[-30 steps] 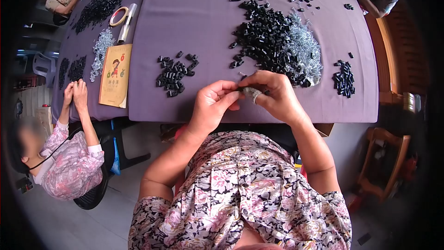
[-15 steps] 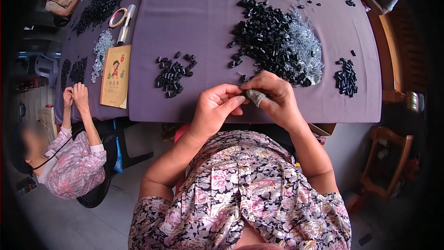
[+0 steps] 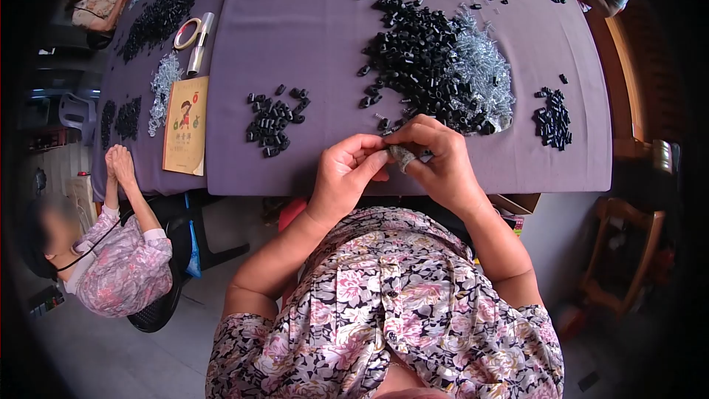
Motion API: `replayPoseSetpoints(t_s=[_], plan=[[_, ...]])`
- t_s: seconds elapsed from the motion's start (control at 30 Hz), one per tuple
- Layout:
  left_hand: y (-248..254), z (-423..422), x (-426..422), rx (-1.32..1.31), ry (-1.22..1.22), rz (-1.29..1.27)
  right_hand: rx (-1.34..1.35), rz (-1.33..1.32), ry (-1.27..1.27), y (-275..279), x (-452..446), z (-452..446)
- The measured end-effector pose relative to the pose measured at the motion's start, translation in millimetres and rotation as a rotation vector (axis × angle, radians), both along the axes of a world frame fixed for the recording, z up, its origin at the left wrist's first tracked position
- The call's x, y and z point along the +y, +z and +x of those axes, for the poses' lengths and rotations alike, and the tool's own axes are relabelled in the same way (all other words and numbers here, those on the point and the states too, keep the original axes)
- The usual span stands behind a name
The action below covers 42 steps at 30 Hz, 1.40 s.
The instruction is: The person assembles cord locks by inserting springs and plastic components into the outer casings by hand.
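Note:
My left hand point(image 3: 346, 176) and my right hand point(image 3: 441, 160) meet fingertip to fingertip just above the front edge of the purple-covered table point(image 3: 310, 37). Both are closed in a pinch, and what lies between the fingertips is too small and covered to make out. A grey wrap point(image 3: 402, 157) is around a digit of my right hand. Right behind my hands lies a heap of small black tubular pieces point(image 3: 406, 48), with small clear plastic pieces point(image 3: 481, 66) against its right side. Left of my hands is a smaller group of black pieces point(image 3: 273, 124).
At the table's right is another group of black pieces point(image 3: 552, 120). A yellow booklet point(image 3: 185, 129), a tape roll point(image 3: 187, 33) and a clear-wrapped roll point(image 3: 198, 55) lie on the left. A co-worker point(image 3: 122, 266) sits at left, hands together; a wooden chair point(image 3: 624, 251) stands at right.
My hands stay pinched together, with the grey-wrapped digit of the right hand turned slightly. The view has shifted a little. The co-worker's hands at left have lowered slightly.

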State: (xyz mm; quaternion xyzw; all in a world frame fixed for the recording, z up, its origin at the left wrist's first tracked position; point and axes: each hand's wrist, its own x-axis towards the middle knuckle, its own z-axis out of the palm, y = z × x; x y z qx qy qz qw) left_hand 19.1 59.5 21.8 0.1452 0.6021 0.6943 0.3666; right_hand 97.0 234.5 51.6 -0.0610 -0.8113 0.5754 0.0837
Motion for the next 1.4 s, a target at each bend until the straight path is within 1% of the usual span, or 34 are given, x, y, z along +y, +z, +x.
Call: replayPoseSetpoints(t_s=[0.23, 0.43, 0.53, 0.63, 0.73, 0.83, 0.93, 1.03, 1.07, 1.17, 1.3, 1.4], plan=[[-0.6, -2.9, -0.9, -0.023, 0.012, 0.028, -0.02, -0.097, 0.005, 4.8, -1.7, 1.7], [-1.4, 1.4, 0.4, -0.036, 0.035, 0.037, -0.001, -0.122, 0.0, 0.4, -1.9, 1.7], [0.0, 2.7, 1.3, -0.018, 0.037, 0.046, -0.014, -0.109, -0.003, -1.3, -1.5, 1.8], [-2.2, 4.0, 1.9, -0.006, 0.05, 0.046, 0.042, -0.028, -0.008, -1.7, -2.3, 2.8], [-0.4, 4.4, 2.1, 0.008, 0.062, 0.032, 0.086, -0.003, -0.007, -3.0, -4.2, 3.7], [1.2, 4.3, 1.5, -0.024, 0.084, 0.024, 0.053, -0.038, 0.054, 0.5, -1.5, 4.3], [-1.0, 2.0, -1.3, -0.219, 0.109, 0.209, 0.045, -0.061, 0.055, 7.4, -1.5, 3.2], [9.8, 8.3, 7.7, -0.296, 0.18, 0.272, 0.133, 0.141, 0.062, 5.0, -8.7, 1.7], [8.1, 10.4, 8.2, -0.313, 0.167, 0.267, 0.226, 0.244, 0.027, -2.9, -12.0, 0.0], [3.5, 18.5, 7.8, -0.361, 0.139, 0.272, 0.315, 0.505, -0.024, -12.5, -15.5, -1.4], [4.1, 21.4, 10.3, -0.384, 0.159, 0.256, 0.293, 0.57, -0.034, -18.7, -18.7, -0.4], [-0.3, 21.0, 7.8, -0.38, 0.153, 0.25, 0.253, 0.559, -0.021, -16.4, -20.2, 0.8]])
